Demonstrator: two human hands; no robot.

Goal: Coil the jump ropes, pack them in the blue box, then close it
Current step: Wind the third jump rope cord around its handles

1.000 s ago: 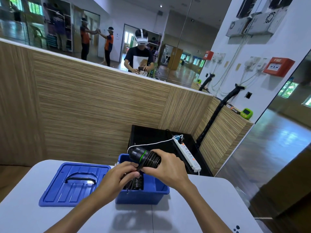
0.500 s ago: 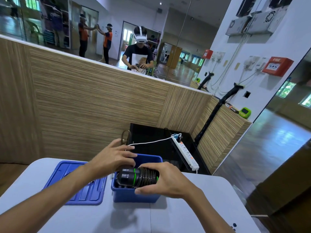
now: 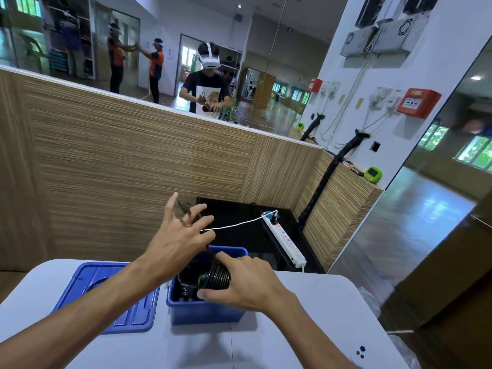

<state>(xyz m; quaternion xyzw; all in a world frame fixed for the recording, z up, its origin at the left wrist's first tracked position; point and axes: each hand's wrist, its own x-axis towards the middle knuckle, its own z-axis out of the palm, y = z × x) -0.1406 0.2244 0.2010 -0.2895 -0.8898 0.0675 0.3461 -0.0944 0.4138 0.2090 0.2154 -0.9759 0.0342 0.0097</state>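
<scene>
Head view: white table [image 3: 292, 328] before wood-panelled wall [image 3: 133, 169] under mirror [image 3: 186, 49].

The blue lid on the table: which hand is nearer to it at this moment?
Left. The left hand is raised above the table, up and right of the blue lid. The right hand grips the coiled jump rope over the blue box, farther right.

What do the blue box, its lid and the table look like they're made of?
Blue box: likely moulded plastic, with a uniform colour, rolled rim and soft sheen. Lid: the same plastic, with moulded ribs. Table: smooth white top, matte with faint reflections, perhaps laminate or plastic; I can't tell which.
</scene>
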